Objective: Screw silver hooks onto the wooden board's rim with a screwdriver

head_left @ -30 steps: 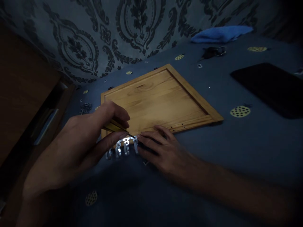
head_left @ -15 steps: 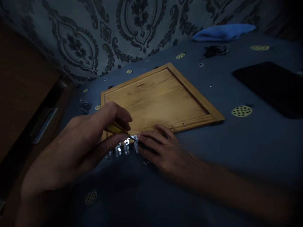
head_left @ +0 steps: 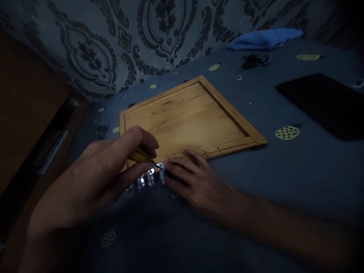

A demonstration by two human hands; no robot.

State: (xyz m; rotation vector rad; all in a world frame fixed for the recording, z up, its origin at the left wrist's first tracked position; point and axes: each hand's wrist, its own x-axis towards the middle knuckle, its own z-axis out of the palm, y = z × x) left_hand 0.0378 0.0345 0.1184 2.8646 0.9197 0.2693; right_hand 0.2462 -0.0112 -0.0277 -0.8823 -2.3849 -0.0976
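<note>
A square wooden board (head_left: 187,117) with a raised rim lies on a dark blue cloth. At its near edge sits a shiny metal hook rack (head_left: 150,176) with several hooks hanging off the edge. My left hand (head_left: 96,178) is closed round a thin yellow-handled tool (head_left: 142,157), its tip resting on the rack. My right hand (head_left: 190,178) lies beside it, fingers pressed down on the rack's right end and the board's edge.
A black flat slab (head_left: 324,102) lies at the right. A blue folded cloth (head_left: 264,38) and a dark small object (head_left: 254,60) lie at the back. Small metal bits (head_left: 101,129) sit left of the board. A patterned wall stands behind, wooden furniture at the left.
Almost nothing has moved. Both hands stay on the hook rack, and the view has shifted very slightly.
</note>
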